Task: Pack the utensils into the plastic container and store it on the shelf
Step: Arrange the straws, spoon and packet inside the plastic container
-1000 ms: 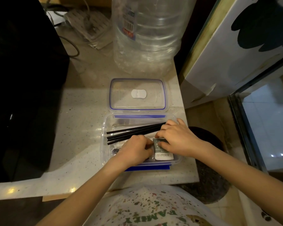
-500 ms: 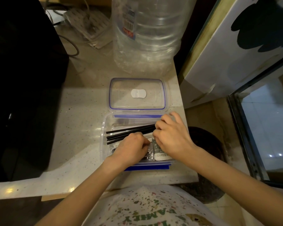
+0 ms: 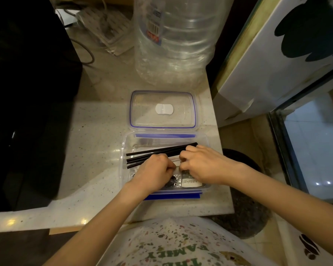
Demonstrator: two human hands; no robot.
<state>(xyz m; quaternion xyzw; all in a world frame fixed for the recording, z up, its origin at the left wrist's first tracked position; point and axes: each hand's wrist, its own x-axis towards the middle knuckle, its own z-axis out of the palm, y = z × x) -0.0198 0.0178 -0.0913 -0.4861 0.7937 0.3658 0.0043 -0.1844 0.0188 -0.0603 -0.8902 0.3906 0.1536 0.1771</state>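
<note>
At frame centre, the left hand (image 3: 153, 172) and right hand (image 3: 204, 166), both curled, pinch small packets (image 3: 191, 182) inside the clear container (image 3: 127, 144) beside black chopsticks (image 3: 158, 151).

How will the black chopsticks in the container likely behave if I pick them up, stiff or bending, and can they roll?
The black chopsticks look straight and thin, so probably stiff and light. Being long and slim, they may slide or roll apart if gripped loosely. Inside the plastic container, its walls should stop them rolling far.
</note>
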